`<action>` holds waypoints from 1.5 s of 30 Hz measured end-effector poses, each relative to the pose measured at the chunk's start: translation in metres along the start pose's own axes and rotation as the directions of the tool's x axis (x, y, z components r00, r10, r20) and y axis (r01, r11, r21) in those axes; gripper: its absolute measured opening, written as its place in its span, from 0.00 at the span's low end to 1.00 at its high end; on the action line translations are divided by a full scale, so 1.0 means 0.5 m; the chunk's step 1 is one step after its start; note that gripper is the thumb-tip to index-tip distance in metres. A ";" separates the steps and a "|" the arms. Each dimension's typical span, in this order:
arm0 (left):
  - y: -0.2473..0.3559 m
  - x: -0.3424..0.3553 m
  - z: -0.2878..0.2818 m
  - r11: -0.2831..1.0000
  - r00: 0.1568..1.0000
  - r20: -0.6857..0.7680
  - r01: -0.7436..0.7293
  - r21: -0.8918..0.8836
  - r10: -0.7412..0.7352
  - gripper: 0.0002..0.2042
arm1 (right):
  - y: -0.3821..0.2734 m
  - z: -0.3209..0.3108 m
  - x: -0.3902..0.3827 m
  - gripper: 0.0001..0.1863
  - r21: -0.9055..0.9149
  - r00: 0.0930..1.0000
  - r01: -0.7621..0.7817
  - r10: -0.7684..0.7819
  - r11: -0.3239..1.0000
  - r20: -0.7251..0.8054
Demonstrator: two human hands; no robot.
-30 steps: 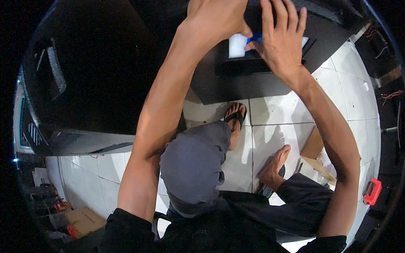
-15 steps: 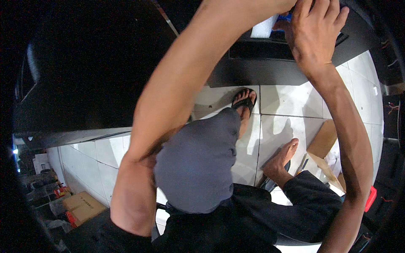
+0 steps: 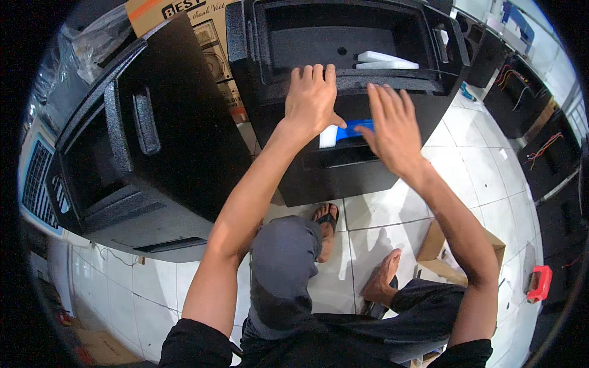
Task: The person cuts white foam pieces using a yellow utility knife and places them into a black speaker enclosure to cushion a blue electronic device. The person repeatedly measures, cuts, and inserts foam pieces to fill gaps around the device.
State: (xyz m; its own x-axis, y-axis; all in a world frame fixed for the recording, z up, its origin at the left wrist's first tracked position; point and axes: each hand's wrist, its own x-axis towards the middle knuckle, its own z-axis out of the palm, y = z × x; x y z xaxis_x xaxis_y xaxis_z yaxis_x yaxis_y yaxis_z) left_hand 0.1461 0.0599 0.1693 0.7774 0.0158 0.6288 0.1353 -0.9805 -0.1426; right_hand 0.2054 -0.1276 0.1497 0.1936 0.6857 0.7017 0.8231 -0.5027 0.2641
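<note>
A black textured cabinet (image 3: 374,178) stands upright in front of me, with a recessed top and a slot on its face. My left hand (image 3: 311,101) rests on that face below the top rim, fingers bent and slightly apart, thumb out beside a blue piece (image 3: 350,129) and a white foam block (image 3: 327,138) in the slot. My right hand (image 3: 392,132) lies just right of these, fingers spread, with its thumb at the blue piece. White foam strips (image 3: 392,63) lie inside the top recess.
Another black cabinet (image 3: 178,98) is at the left, before a printed cardboard box (image 3: 208,43). A cardboard box (image 3: 432,251) is by my bare foot on the tiled floor (image 3: 386,211). A red object (image 3: 538,283) and more black panels (image 3: 512,98) with wires line the right.
The view now takes in the cabinet's whole top, with both hands appearing lower. My left thumb and right fingers remain around the blue piece and foam in the slot.
</note>
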 end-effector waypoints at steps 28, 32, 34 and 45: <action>-0.027 -0.032 0.021 0.998 0.962 -0.271 -0.007 0.058 0.023 0.40 | 0.330 -0.019 -0.013 0.27 0.365 0.678 -0.670 0.733 0.646 -0.053; -0.019 0.001 0.000 0.998 0.935 -0.351 0.034 -0.055 -0.051 0.33 | 0.324 -0.068 -0.014 0.28 0.331 0.647 -0.738 0.755 0.588 0.103; -0.006 0.049 -0.015 0.990 0.915 -0.404 -0.066 -0.123 0.011 0.30 | 0.344 -0.059 -0.038 0.27 0.479 0.768 -0.578 0.639 0.661 0.045; 0.009 0.162 -0.045 0.889 0.974 -0.226 -0.108 -0.446 0.005 0.13 | 0.233 -0.219 -0.272 0.21 0.467 0.662 -0.741 0.641 0.483 0.388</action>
State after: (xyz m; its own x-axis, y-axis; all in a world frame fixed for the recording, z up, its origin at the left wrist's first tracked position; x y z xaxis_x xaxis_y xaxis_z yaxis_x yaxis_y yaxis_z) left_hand 0.1959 0.0526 0.2371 0.6188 -0.0338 0.7848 -0.2378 -0.9603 0.1461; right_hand 0.2167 -0.3371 0.1574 0.8628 0.3364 0.3773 0.5035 -0.5043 -0.7016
